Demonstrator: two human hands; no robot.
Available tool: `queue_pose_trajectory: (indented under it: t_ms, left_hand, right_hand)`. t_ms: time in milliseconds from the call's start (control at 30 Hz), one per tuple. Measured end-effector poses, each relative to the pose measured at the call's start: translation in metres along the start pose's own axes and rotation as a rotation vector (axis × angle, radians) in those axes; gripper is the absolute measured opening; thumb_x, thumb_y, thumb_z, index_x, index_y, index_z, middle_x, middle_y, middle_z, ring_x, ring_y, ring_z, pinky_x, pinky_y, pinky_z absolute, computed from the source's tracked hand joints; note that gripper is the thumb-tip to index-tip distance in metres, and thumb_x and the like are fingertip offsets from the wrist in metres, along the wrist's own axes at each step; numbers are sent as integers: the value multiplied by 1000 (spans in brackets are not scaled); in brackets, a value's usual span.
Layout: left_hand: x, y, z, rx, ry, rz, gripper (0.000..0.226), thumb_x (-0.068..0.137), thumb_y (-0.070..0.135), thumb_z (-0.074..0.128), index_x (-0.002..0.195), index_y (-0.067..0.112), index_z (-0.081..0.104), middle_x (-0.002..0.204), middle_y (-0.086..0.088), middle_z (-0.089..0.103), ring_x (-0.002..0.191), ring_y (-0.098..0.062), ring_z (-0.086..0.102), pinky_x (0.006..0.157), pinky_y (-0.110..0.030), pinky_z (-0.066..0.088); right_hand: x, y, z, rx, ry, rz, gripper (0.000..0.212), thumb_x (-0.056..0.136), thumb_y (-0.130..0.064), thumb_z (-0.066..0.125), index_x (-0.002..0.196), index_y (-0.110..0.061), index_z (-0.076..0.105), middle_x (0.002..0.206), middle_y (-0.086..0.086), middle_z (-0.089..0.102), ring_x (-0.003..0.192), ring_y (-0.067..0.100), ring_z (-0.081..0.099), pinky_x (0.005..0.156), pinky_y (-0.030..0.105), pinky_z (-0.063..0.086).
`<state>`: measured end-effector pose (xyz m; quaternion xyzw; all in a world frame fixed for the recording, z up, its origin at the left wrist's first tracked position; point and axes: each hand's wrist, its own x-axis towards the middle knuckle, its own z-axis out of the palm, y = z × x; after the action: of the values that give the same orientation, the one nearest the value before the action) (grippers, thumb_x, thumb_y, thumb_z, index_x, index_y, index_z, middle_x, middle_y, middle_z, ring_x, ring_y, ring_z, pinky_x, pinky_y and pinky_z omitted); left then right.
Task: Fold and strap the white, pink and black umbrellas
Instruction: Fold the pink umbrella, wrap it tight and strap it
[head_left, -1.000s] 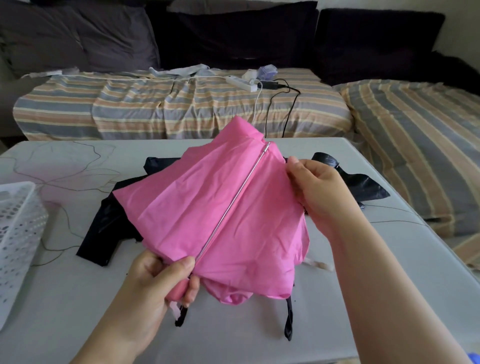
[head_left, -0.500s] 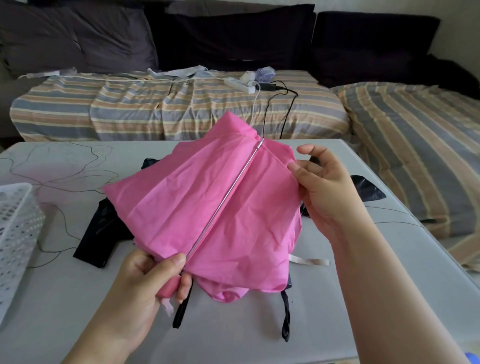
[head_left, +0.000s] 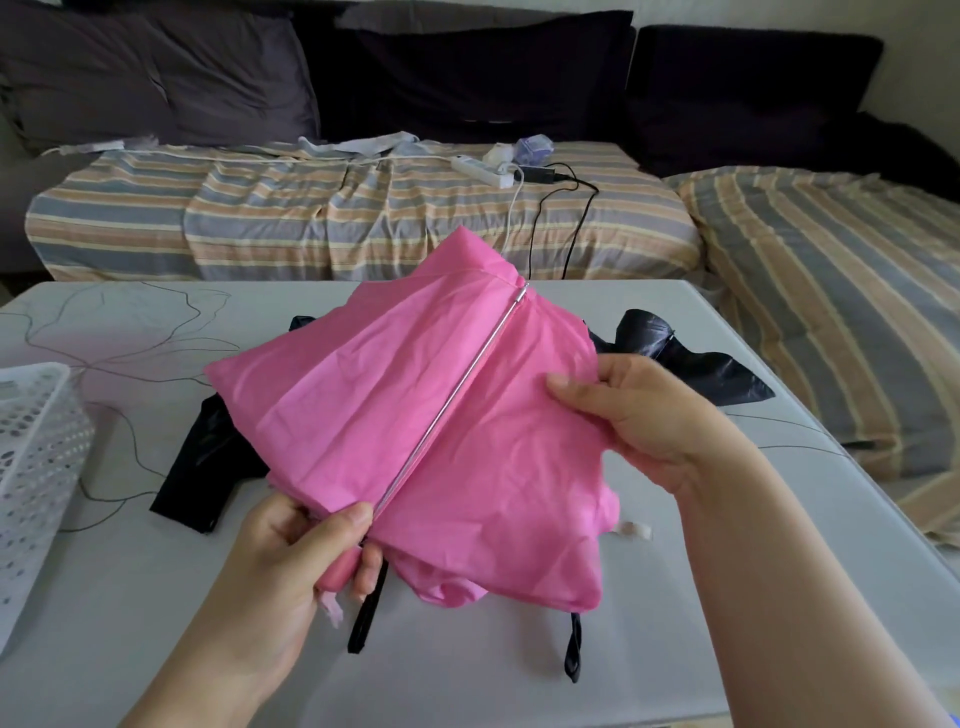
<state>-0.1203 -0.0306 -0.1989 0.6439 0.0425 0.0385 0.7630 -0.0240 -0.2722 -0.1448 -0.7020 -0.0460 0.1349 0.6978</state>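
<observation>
Pink umbrella slants up and away from the left hand gripping its handle, right hand pinching the canopy's right edge.

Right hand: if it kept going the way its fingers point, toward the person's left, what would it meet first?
The right hand already pinches the pink umbrella fabric; going on, it would likely meet the silver rib, though depth is unclear.

Over the grey counter the left hand grips the pink umbrella by its handle, while the right hand pinches the canopy's edge. A black umbrella lies beneath, a white basket at the left.
</observation>
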Motion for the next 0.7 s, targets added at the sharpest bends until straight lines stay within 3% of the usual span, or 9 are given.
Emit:
queue_pose_trajectory:
  t_ms: [100,167,233,300,433,567,700]
  left_hand:
    - [2,2,0,15,2,-9,29,49,37,69,52,10,59,46,-17,46,38,-20,46,41,-24,29]
    - [3,3,1,29,-2,-7,29,49,38,69,50,12,58,45,-13,49,37,-19,46,39,-23,29]
    - [4,3,1,20,2,-16,28,48,39,68,48,13,57,45,-13,48,37,-19,46,37,-22,28]
    - [5,3,0,26,12,-24,30,47,39,68,51,12,56,44,-12,48,36,-18,45,36,-21,27]
    - [8,1,-4,37,56,-2,42,47,38,69,58,2,50,48,-18,43,37,-20,45,37,-22,27]
    - [8,6,-5,32,52,-6,21,55,32,69,50,14,60,45,-12,49,36,-18,46,35,-21,30]
    - [10,8,-5,-6,128,5,23,77,9,62,55,14,56,44,-8,50,35,-16,46,34,-21,28]
  right_hand:
    - [5,1,-2,54,53,-51,37,69,-45,82,77,-9,76,92,25,59,90,33,48,84,49,37]
    - [5,3,-1,-29,-2,-37,41,78,-47,74,80,-6,73,87,22,63,82,32,54,79,44,44]
    - [1,4,-1,-90,-160,43,35,73,-38,70,86,-6,72,88,11,72,81,24,67,78,34,56]
    - [-3,4,-3,-63,-289,106,26,67,-23,69,87,-7,73,89,7,74,82,18,71,79,28,58]
    - [-3,6,-8,-7,-283,128,9,70,-17,72,74,-10,77,83,8,74,74,17,71,69,26,58]
    - [-11,2,-11,-241,-398,152,33,64,-13,83,95,-11,72,98,6,75,94,20,71,84,27,56]
    - [-14,-2,-16,-379,-230,129,45,56,-29,80,97,-10,74,96,4,76,94,21,71,88,35,55]
